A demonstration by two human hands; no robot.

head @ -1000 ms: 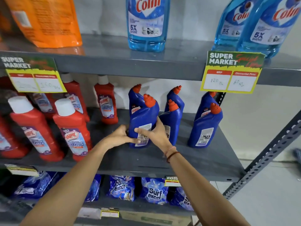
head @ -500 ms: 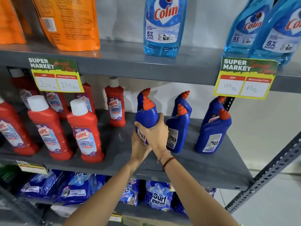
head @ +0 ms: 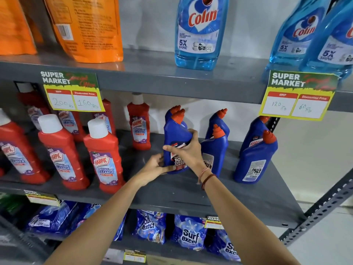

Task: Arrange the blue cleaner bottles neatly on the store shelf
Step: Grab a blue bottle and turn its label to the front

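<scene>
Several blue cleaner bottles with orange caps stand on the grey middle shelf (head: 191, 190). Both hands hold the front left blue bottle (head: 176, 134), whose front label now faces me. My right hand (head: 188, 152) wraps its right side and front. My left hand (head: 155, 167) grips its lower left edge. Another blue bottle stands right behind it, only its cap (head: 174, 109) showing. A second pair of blue bottles (head: 214, 150) stands to the right, and a third pair (head: 255, 155) at the far right shows its back label.
Red Harpic bathroom cleaner bottles (head: 104, 155) fill the shelf's left half. Light blue Colin bottles (head: 198, 31) and orange pouches (head: 89, 27) sit on the shelf above. Price tags (head: 298, 96) hang from that shelf's edge. Surf Excel packs (head: 189, 234) lie below.
The front left blue bottle has been turned, from back label showing to front label facing me, and set back toward the rear bottle. My left hand slid to its lower left side.
</scene>
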